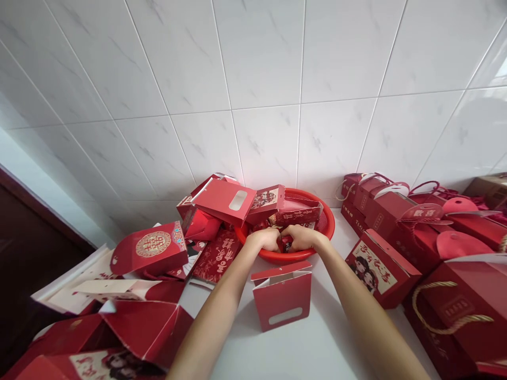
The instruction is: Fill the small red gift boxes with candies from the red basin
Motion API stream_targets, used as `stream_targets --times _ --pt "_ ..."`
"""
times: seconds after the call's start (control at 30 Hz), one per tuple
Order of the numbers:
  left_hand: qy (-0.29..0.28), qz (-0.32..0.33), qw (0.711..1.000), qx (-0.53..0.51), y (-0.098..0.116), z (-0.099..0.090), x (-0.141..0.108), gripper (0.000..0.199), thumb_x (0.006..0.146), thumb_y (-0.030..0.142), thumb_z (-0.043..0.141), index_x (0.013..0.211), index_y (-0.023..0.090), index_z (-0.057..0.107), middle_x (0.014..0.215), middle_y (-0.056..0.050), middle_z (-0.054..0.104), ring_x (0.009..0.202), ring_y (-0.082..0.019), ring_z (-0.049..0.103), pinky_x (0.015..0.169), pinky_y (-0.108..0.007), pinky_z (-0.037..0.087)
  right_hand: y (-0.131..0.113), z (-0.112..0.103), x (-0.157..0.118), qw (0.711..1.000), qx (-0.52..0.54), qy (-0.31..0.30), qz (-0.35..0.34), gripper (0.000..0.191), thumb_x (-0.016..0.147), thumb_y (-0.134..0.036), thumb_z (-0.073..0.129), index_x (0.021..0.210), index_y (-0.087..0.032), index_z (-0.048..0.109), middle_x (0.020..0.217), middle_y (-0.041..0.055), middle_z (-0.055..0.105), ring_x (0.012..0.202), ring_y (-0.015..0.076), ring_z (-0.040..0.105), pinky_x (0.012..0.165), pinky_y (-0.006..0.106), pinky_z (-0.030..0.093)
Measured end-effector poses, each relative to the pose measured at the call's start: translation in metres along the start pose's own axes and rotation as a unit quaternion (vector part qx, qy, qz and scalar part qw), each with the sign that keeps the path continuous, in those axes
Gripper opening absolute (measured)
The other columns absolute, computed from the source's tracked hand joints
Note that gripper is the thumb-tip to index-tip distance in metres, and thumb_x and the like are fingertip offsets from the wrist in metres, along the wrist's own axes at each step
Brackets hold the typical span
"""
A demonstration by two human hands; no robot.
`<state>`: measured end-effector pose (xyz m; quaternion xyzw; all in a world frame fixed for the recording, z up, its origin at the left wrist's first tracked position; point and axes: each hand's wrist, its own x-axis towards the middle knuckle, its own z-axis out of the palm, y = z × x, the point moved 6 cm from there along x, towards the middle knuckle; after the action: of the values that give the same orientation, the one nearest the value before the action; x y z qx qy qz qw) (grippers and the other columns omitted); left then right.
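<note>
Looks partway along, with closed gift boxes (390, 212) by the desk's (237, 351) right edge, loose cartons (147, 248) heaped left, open-topped box (284, 300) between, and left hand (270, 239) and right hand (299, 238) among wrapped packets (285, 243) in the red basket (291, 257) near the back edge, can't tell if pinching any.

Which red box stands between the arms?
The upright box in front of the red basket; the others are behind it or off to the sides.

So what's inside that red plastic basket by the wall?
Both hands reach into the red basket, among small red-wrapped items. Boxes lie across it; whatever is beneath is hidden.
</note>
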<state>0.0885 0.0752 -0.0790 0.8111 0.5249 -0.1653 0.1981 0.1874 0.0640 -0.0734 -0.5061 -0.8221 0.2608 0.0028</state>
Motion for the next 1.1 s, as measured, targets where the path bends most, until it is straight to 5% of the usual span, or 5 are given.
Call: stream_targets --times 0.17,0.37,0.67,0.87,1.1 --pt "0.134 0.003 0.984 -0.119 -0.009 -0.012 0.002 0.014 0.070 0.016 0.070 0.085 0.018 0.072 0.098 -0.010 0.077 0.091 -0.027 0.072 0.066 -0.026 0.051 0.015 -0.015 -0.002 0.984 0.104 0.132 0.062 0.032 0.062 -0.012 0.074 0.094 -0.018 0.071 0.089 0.0044 0.073 0.084 0.0216 0.065 0.064 0.024 0.042" --pt "0.270 0.016 0.925 -0.266 -0.018 -0.027 -0.002 0.014 0.083 0.018 0.063 0.090 0.017 0.074 0.095 -0.008 0.078 0.092 -0.025 0.072 0.078 -0.027 0.053 0.038 -0.030 -0.002 0.916 0.238 0.314 0.071 0.022 0.066 -0.017 0.069 0.088 -0.017 0.068 0.092 0.0056 0.073 0.089 0.0230 0.066 0.076 0.029 0.048" --pt "0.261 0.099 0.892 -0.356 -0.026 -0.023 0.014 0.042 0.075 0.008 0.058 0.112 0.019 0.074 0.112 -0.007 0.077 0.098 -0.025 0.072 0.087 -0.029 0.055 0.040 -0.031 -0.003 0.880 0.341 0.329 -0.003 0.014 0.063 -0.017 0.067 0.077 -0.017 0.067 0.078 0.0010 0.070 0.076 0.0188 0.063 0.072 0.029 0.049" --pt "0.276 0.140 0.864 -0.398 -0.028 -0.023 0.017 0.025 0.073 0.017 0.069 0.097 0.018 0.077 0.102 -0.008 0.078 0.095 -0.026 0.072 0.090 -0.034 0.055 0.038 -0.027 -0.003 0.871 0.382 0.308 -0.015 0.023 0.063 -0.021 0.068 0.084 -0.015 0.071 0.080 0.0023 0.071 0.072 0.0185 0.063 0.067 0.029 0.050" --pt "0.269 0.130 0.869 -0.395 -0.026 -0.024 0.014 0.014 0.081 0.025 0.062 0.082 0.016 0.072 0.081 -0.006 0.075 0.078 -0.022 0.070 0.076 -0.031 0.055 0.032 -0.028 -0.008 0.861 0.408 0.303 -0.034 0.025 0.063 -0.023 0.070 0.087 -0.015 0.071 0.084 0.0035 0.072 0.077 0.0200 0.065 0.069 0.031 0.054"
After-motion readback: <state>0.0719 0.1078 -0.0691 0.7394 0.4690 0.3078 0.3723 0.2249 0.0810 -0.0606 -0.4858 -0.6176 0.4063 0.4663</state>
